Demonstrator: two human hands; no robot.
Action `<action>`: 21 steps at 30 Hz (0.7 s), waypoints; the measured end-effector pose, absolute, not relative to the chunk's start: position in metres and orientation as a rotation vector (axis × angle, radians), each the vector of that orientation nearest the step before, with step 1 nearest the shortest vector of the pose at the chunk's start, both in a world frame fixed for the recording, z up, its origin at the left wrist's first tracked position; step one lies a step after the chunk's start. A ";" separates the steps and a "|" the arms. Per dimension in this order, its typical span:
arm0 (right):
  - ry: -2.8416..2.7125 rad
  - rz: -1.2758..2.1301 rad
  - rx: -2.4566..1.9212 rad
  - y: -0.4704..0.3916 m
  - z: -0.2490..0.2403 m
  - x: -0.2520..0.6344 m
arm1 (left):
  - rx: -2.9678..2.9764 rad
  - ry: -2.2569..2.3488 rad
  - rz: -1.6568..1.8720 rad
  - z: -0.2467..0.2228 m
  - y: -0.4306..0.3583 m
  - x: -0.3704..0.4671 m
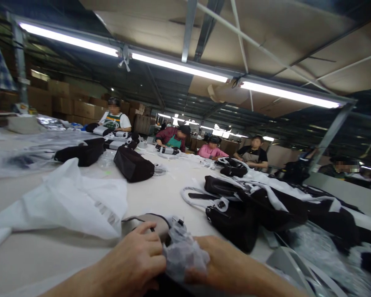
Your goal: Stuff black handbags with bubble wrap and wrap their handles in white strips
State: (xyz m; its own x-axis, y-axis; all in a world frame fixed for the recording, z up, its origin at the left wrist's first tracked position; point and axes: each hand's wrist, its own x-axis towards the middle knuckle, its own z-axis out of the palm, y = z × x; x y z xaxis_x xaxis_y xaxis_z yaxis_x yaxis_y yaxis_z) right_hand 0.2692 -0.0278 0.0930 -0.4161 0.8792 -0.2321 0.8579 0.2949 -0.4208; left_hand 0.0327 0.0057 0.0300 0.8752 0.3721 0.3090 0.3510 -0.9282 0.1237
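At the bottom centre, my left hand [142, 255] has its fingers curled over the edge of a dark bag with a grey opening [156, 220]. My right hand [218, 262] is closed round crumpled translucent wrapping [182, 255] beside the bag's opening. A small black piece pokes out at the top of that wrapping. The lower part of the bag is hidden by my hands and the frame's edge. A white cloth-like bag with printed marks [71, 202] lies on the table to the left of my left hand.
Black bags [231, 220] with white-wrapped handles are piled on the right, near clear plastic [321, 247]. Another black bag [132, 165] stands beyond on the pale table [167, 185]. Several people sit across the table. Lamps hang overhead.
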 end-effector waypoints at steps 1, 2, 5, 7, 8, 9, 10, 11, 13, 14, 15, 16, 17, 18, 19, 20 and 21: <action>-2.532 0.570 -1.819 -0.025 0.086 0.265 | 2.996 0.553 0.554 0.028 0.005 0.032; -2.556 0.368 -1.956 -0.024 0.081 0.261 | 3.010 0.535 0.592 0.027 0.004 0.031; -2.627 0.032 -2.099 -0.022 0.071 0.241 | 3.020 0.486 0.689 0.031 0.001 0.033; -2.671 0.107 -2.003 -0.020 0.064 0.227 | 3.017 0.443 0.785 0.035 0.001 0.035; -2.653 0.190 -1.934 -0.018 0.061 0.222 | 3.012 0.418 0.832 0.037 0.001 0.036; -2.609 0.277 -1.865 -0.016 0.058 0.219 | 3.007 0.405 0.873 0.038 0.001 0.036; -2.548 0.351 -1.797 -0.013 0.057 0.217 | 3.005 0.399 0.890 0.038 0.002 0.037; -2.481 0.407 -1.737 -0.010 0.057 0.218 | 3.005 0.404 0.881 0.037 0.003 0.037; -2.418 0.513 -1.657 -0.007 0.065 0.226 | 2.998 0.454 0.838 0.034 0.004 0.038; -2.437 0.554 -1.643 -0.007 0.073 0.232 | 2.991 0.485 0.810 0.032 0.005 0.039; -2.488 0.586 -1.652 -0.009 0.084 0.240 | 2.980 0.516 0.773 0.031 0.005 0.039; -2.559 0.606 -1.687 -0.012 0.096 0.249 | 2.962 0.553 0.722 0.031 0.005 0.040; -2.634 0.604 -1.746 -0.016 0.108 0.260 | 2.940 0.601 0.656 0.033 0.005 0.040; -2.698 0.587 -1.824 -0.022 0.120 0.270 | 2.914 0.653 0.570 0.036 0.004 0.039; -2.732 0.560 -1.913 -0.028 0.130 0.281 | 2.886 0.704 0.471 0.041 0.003 0.038; -2.744 0.534 -2.001 -0.035 0.137 0.291 | 2.861 0.759 0.383 0.047 0.001 0.038; -2.732 0.504 -2.070 -0.042 0.140 0.300 | 2.843 0.802 0.314 0.056 -0.001 0.037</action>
State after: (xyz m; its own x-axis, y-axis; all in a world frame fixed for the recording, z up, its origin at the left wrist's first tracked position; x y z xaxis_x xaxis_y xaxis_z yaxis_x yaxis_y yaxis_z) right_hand 0.2996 -0.0422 0.1404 -0.2527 0.8718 -0.4197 0.9641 0.2633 -0.0335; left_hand 0.0374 -0.0008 0.0556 0.8330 0.5312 0.1546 0.4952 -0.8405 0.2198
